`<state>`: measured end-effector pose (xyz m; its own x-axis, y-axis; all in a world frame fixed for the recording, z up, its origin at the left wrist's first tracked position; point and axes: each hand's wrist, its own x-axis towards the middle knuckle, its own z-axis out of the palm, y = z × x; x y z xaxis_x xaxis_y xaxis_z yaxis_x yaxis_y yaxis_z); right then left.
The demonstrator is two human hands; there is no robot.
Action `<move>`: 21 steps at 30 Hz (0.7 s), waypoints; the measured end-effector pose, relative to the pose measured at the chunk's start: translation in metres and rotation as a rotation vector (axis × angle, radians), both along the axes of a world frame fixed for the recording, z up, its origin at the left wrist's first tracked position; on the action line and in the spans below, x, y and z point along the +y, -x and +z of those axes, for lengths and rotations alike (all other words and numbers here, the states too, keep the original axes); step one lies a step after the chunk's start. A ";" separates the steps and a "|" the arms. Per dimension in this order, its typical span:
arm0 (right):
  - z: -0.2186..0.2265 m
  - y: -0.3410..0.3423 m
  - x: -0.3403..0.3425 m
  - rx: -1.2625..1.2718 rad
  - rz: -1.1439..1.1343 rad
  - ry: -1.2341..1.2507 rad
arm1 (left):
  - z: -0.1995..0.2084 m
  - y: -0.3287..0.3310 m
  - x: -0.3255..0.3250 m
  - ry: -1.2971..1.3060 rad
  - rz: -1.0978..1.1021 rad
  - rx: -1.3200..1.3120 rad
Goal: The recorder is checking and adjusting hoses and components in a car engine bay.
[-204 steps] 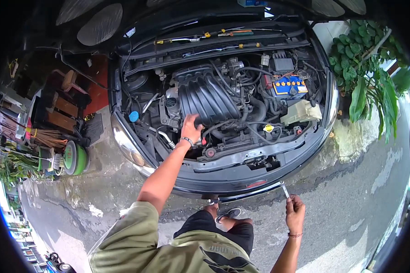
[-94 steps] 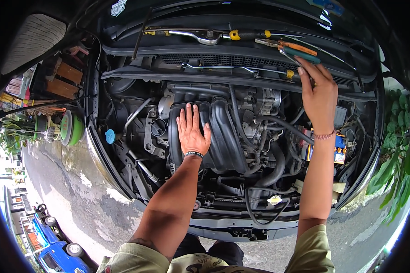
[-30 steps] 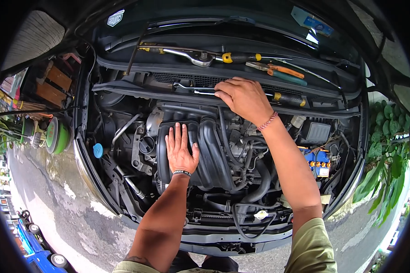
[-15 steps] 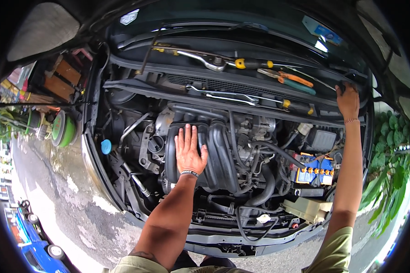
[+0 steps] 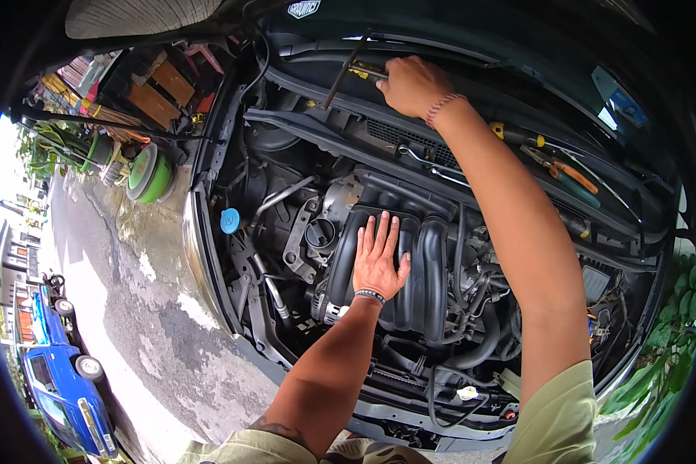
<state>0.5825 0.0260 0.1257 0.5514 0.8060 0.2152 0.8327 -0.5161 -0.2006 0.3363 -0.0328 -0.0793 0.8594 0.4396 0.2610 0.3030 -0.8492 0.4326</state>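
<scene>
My left hand (image 5: 380, 259) lies flat with the fingers spread, palm down on the black intake manifold (image 5: 410, 267), so it grips nothing. A dark bracelet sits on the wrist just below it. Just left of this hand I see the round oil filler cap (image 5: 320, 232), close but not touching. Further left, well apart, is a blue reservoir cap (image 5: 230, 220).

My right hand (image 5: 411, 83) is stretched far up, above and a little right of the left one, at the cowl near the windshield. Its fingers are curled together around a thin dark rod (image 5: 346, 68) with a yellow part at the hand; I cannot tell how firmly it is clamped. The rod goes out from this hand to the left and downward.

To the right of the right hand, well apart, pliers with orange handles (image 5: 568, 170) lie on the cowl ledge, beside a screwdriver (image 5: 518, 137).
</scene>
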 end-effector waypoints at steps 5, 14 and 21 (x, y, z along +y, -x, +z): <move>-0.001 -0.011 0.039 -0.360 0.126 0.050 | 0.004 0.003 0.014 -0.004 0.014 -0.017; -0.004 -0.020 0.027 -0.376 0.354 -0.300 | -0.001 0.000 0.011 0.005 0.007 -0.034; 0.030 -0.025 -0.001 0.026 0.343 -0.492 | -0.005 -0.004 0.001 -0.032 0.006 -0.068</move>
<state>0.6072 0.0246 0.1560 0.2875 0.7479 0.5983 0.9269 -0.0599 -0.3705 0.3400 -0.0322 -0.0845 0.8364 0.4354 0.3330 0.2791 -0.8612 0.4248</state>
